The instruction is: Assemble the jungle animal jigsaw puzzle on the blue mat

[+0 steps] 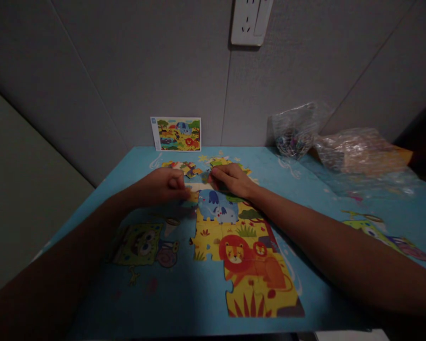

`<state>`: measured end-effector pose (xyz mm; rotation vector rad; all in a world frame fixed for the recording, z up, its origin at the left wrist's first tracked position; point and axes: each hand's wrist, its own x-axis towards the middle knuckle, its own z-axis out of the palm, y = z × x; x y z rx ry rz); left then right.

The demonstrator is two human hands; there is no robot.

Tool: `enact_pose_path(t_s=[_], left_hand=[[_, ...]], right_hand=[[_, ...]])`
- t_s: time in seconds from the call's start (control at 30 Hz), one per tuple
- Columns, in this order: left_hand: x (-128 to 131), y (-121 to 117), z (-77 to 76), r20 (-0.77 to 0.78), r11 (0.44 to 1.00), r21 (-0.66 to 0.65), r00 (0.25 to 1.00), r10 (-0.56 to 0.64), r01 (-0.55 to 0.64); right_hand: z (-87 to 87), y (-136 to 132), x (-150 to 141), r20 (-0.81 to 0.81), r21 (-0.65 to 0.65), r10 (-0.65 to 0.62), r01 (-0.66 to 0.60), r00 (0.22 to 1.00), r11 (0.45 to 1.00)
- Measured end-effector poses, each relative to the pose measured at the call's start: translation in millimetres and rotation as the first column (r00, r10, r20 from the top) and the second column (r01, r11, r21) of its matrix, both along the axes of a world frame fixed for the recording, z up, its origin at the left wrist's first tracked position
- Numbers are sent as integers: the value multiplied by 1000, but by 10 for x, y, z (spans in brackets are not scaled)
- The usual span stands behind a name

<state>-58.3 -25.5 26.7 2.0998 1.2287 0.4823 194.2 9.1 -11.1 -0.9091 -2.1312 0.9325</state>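
A partly joined jigsaw puzzle (213, 232) lies on the table, showing blue elephants above and orange lions below. At its upper left edge my left hand (163, 185) is closed, thumb and fingers pinching a puzzle piece (189, 199) that is dim and partly covered. My right hand (231, 179) rests over the puzzle's top edge, its fingers bent together; what they hold, if anything, is hard to make out. Just beyond my hands are loose puzzle pieces (190, 168) and more yellow-green pieces (223, 162).
A picture card (179, 135) of the whole scene leans against the wall. Crumpled clear plastic bags (362, 151) lie at the back right. The blue table (135, 308) bears printed cartoon figures. A socket panel (250, 23) is fixed to the wall above.
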Motion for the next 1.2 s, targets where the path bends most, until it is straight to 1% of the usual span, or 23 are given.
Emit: enact_pose_path(t_s=[0.07,0.13,0.27,0.37,0.5,0.57,0.67,0.77,0.87,1.07,1.2], left_hand=[[-19,-28,20,-139,999,17,989,-46,49],[-37,-42,47,-241,996,57,969,-53,69],[-48,-81,142,-352,989,121,935,-35,82],[-15,-147,186,-375,985,110,923,-86,136],[16,-217,166,-363,982,56,920,-146,178],[3,-231,161,-362,983,29,919,-157,179],[-44,-245,193,-396,988,-29,906,-153,154],[-92,-261,240,-477,989,-82,866,-149,125],[-119,-264,254,-522,987,-98,838,-159,127],[-150,-227,239,-488,976,-70,846,-214,206],[-185,-228,298,-406,959,-157,870,-280,236]], right_hand=[[5,-4,2,-8,4,-1,1,1000,1000],[13,-10,4,-6,4,-3,3,1000,1000],[38,-20,8,21,6,0,0,1000,1000],[54,-29,7,30,-1,4,-4,1000,1000],[56,-35,4,36,0,14,-14,999,1000],[48,-34,4,31,5,4,-4,999,1000],[36,-25,7,26,14,-6,5,1000,1000],[25,-15,12,42,22,4,-5,999,1000],[19,-12,12,45,38,3,-5,999,999],[26,-2,-6,112,148,-75,58,991,987],[15,10,-8,124,170,-98,76,987,983]])
